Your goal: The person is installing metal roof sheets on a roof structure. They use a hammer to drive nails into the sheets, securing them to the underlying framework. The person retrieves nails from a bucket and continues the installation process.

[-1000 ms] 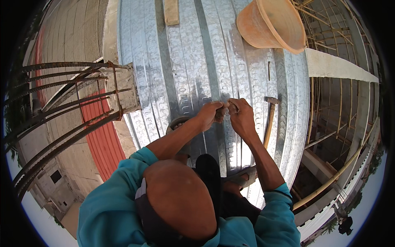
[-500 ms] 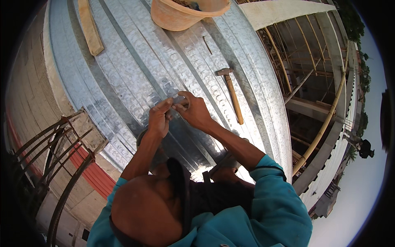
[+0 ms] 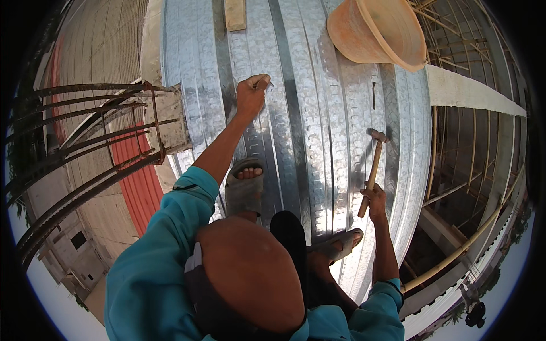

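Observation:
The wooden handle of a hammer [image 3: 374, 165] is in the grip of my right hand [image 3: 373, 199], near its lower end. Its metal head points away from me, low over the ribbed metal sheeting [image 3: 310, 131] or resting on it. Farther off and to the left, my left hand [image 3: 251, 95] is closed in a pinch at the sheeting's surface. What its fingers hold, if anything, is too small to make out. A thin rusty rod [image 3: 373, 95] lies on the sheeting beyond the hammer head.
An orange plastic tub [image 3: 364, 34] stands tilted at the far right. At the far edge lies a wooden board [image 3: 235, 15]. Bent rebar [image 3: 114, 128] juts out from a concrete stub on the left. Past the sheeting's right edge is a drop with bamboo poles [image 3: 475, 142].
My hands have parted. The left has reached forward and left to the sheeting; the right has moved right and taken hold of the hammer. The view has turned and shifted.

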### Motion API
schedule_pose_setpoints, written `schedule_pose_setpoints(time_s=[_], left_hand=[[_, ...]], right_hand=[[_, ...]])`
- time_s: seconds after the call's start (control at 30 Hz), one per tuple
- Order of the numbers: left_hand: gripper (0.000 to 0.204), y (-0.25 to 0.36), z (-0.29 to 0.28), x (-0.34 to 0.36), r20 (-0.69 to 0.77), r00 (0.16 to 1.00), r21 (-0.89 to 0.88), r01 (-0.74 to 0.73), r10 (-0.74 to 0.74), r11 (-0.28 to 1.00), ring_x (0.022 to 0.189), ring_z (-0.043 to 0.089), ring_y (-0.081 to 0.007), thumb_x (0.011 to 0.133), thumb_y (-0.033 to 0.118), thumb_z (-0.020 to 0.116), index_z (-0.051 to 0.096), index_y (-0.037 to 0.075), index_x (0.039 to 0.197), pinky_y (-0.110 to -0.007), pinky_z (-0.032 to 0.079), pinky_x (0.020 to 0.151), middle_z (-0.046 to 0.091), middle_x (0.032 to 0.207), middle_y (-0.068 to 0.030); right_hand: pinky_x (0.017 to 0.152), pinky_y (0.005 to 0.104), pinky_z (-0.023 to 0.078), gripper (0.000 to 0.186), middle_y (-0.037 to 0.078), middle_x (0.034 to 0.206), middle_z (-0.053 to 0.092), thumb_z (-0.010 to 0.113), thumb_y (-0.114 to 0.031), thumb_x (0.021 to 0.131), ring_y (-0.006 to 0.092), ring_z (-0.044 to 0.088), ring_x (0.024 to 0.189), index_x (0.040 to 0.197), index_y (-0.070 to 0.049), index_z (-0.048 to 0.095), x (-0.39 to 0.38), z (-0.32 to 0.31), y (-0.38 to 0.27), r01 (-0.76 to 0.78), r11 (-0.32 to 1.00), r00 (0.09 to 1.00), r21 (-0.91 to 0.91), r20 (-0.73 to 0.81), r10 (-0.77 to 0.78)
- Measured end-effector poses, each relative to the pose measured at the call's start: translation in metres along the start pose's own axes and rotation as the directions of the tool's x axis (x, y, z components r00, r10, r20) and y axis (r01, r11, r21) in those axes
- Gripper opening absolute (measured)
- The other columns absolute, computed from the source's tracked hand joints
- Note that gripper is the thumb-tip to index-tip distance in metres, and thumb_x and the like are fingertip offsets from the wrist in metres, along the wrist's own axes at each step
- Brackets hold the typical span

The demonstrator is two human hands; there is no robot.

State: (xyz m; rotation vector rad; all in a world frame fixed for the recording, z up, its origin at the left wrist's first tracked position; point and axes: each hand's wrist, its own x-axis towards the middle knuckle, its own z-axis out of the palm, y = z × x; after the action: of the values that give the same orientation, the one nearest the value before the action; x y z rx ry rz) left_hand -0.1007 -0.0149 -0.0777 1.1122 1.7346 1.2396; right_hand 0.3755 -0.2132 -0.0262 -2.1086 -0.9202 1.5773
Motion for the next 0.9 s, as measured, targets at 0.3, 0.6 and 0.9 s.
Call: schedule_pose_setpoints(time_s=[0.3,0.6,0.9], left_hand=[[0.021,0.008,0.040,-0.021,0.004,0.987,0.275,-0.156,0.161,0.949,0.087,0.074,-0.0279,0.095,0.023,0.069,0.077,0.008,0.107,-0.035,0.056,0.078,0.076,0.100,-0.0131],[0.015,-0.001,0.039,-0.020,-0.041,0.930,0.272,-0.342,0.366,0.899,0.077,0.073,-0.0296,0.093,0.017,0.071,0.075,0.009,0.105,-0.036,0.057,0.066,0.075,0.090,-0.0116],[0.013,-0.004,0.028,-0.023,-0.002,0.960,0.282,-0.267,0.278,0.922,0.078,0.073,-0.0288,0.091,0.022,0.072,0.077,0.012,0.098,-0.038,0.057,0.067,0.076,0.094,-0.0080]], right_hand=[[0.040,0.0274,0.044,0.039,0.005,0.076,0.056,0.068,-0.021,0.097,0.0117,0.053,0.046,0.119,0.007,0.052,-0.078,0.077,-0.127,0.217,0.974,0.968,0.063,-0.142,-0.207],[0.060,0.0345,0.043,0.054,0.006,0.071,0.055,0.048,-0.045,0.107,0.0136,0.051,0.064,0.124,0.005,0.056,-0.057,0.169,-0.163,0.253,0.955,0.964,-0.155,0.122,-0.235],[0.066,0.0353,0.047,0.053,0.012,0.083,0.059,0.048,-0.043,0.107,0.0174,0.057,0.073,0.133,0.003,0.054,-0.038,0.217,-0.146,0.452,0.833,0.888,-0.320,0.070,-0.455]])
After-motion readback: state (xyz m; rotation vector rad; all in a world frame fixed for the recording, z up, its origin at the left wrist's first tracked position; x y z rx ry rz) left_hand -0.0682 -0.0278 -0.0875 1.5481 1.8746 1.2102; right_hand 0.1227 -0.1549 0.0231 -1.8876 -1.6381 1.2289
